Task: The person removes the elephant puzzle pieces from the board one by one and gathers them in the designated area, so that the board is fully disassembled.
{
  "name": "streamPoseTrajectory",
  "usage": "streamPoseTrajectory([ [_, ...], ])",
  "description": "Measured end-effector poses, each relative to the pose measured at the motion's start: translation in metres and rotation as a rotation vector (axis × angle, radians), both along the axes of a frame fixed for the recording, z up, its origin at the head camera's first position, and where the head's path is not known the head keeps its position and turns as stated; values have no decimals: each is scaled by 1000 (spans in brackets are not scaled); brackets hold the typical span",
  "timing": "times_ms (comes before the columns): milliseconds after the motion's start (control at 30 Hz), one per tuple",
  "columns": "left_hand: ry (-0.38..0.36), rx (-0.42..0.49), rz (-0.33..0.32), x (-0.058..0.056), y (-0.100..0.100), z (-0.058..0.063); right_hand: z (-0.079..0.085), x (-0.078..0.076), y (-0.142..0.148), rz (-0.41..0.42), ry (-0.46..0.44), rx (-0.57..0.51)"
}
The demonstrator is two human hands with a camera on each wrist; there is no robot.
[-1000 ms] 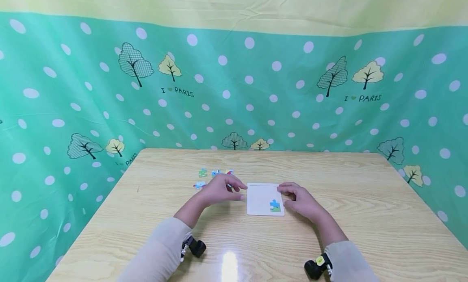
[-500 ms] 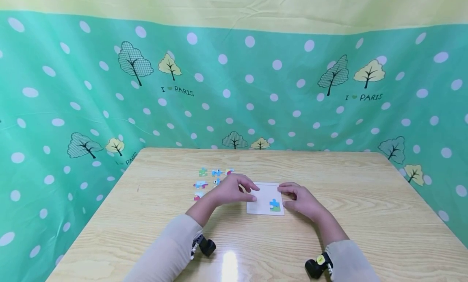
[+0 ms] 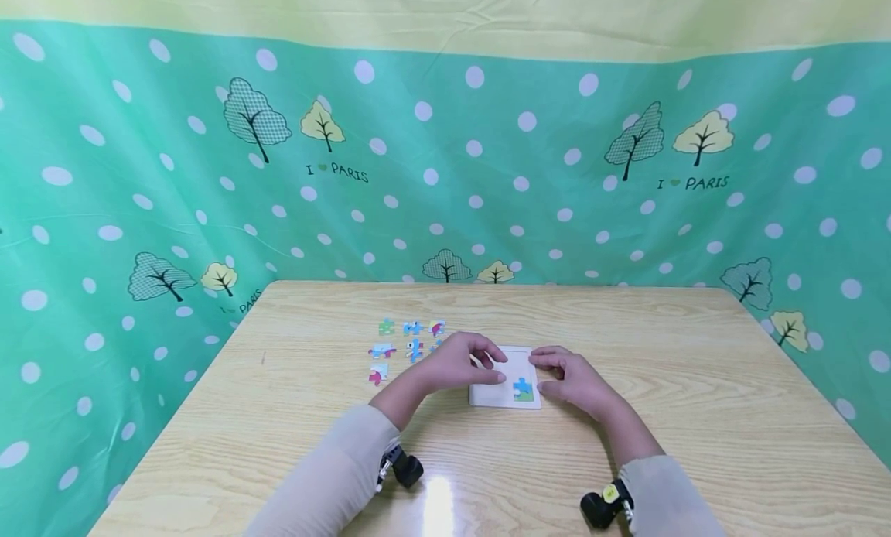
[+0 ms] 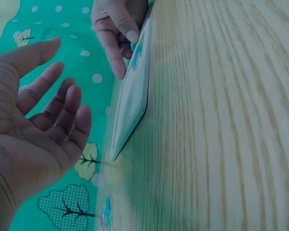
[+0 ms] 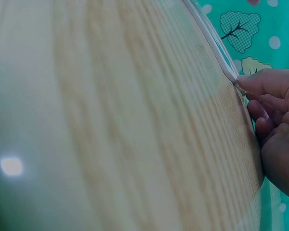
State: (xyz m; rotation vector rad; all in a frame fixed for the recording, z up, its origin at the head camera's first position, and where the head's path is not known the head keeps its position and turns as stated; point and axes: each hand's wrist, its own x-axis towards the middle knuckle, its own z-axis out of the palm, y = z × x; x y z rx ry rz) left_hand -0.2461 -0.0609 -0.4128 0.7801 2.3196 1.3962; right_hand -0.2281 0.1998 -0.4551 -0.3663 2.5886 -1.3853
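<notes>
A white square puzzle tray [image 3: 489,398] lies flat on the table, with one blue-and-green jigsaw piece [image 3: 523,390] in its near right corner. My left hand [image 3: 459,363] hovers over the tray's left part; in the left wrist view its fingers are loosely bent, with nothing between them. At the tray's right side, my right hand [image 3: 574,382] holds the edge, index finger by the far corner and thumb on the side. The right wrist view shows the thumb [image 5: 265,83] against the tray's corner [image 5: 226,70].
Several loose jigsaw pieces lie left of the tray, among them a green one [image 3: 386,327], a blue one [image 3: 414,349] and a pink-and-white one [image 3: 378,373]. My left forearm partly covers that side. A green dotted curtain [image 3: 390,158] hangs behind the wooden table [image 3: 661,351].
My left hand has moved right, from beside the tray to over it, uncovering more of the loose pieces. My right hand stays at the tray's right edge.
</notes>
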Motion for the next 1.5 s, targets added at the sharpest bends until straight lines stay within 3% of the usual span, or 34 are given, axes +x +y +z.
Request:
streamPoseTrajectory([
  [400,22,-73,-16,3,18,0,0,0,0,5,2,-4],
  [1000,110,-234,11,-3,46,-26,3,0,2,25,23,15],
  [1200,160,-328,-2,-3,49,-26,2,-1,3,38,23,4],
  [1500,150,-336,0,-2,49,-27,1,0,2,36,20,3],
])
